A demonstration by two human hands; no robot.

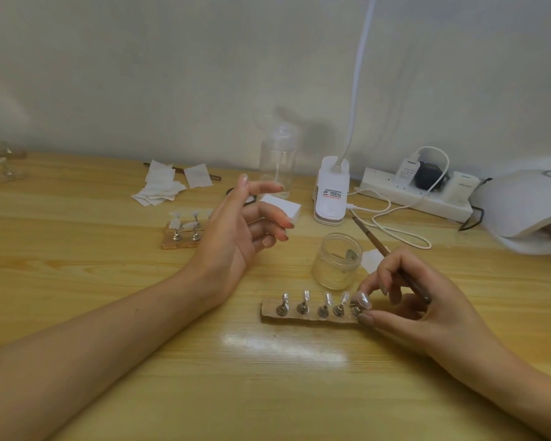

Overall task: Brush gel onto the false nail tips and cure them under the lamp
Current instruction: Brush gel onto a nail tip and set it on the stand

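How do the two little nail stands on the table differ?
The near stand has one row of five holders; the far stand shows two rows, partly hidden behind the left hand. Near tips look clear, far ones whitish. The right hand, holding a brush, works at the near stand, not the far stand. Both are wooden strips with metal holders.

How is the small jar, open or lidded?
Open. The jar stands upright with no lid on its rim; its mouth shows bare. How full it is cannot be told.
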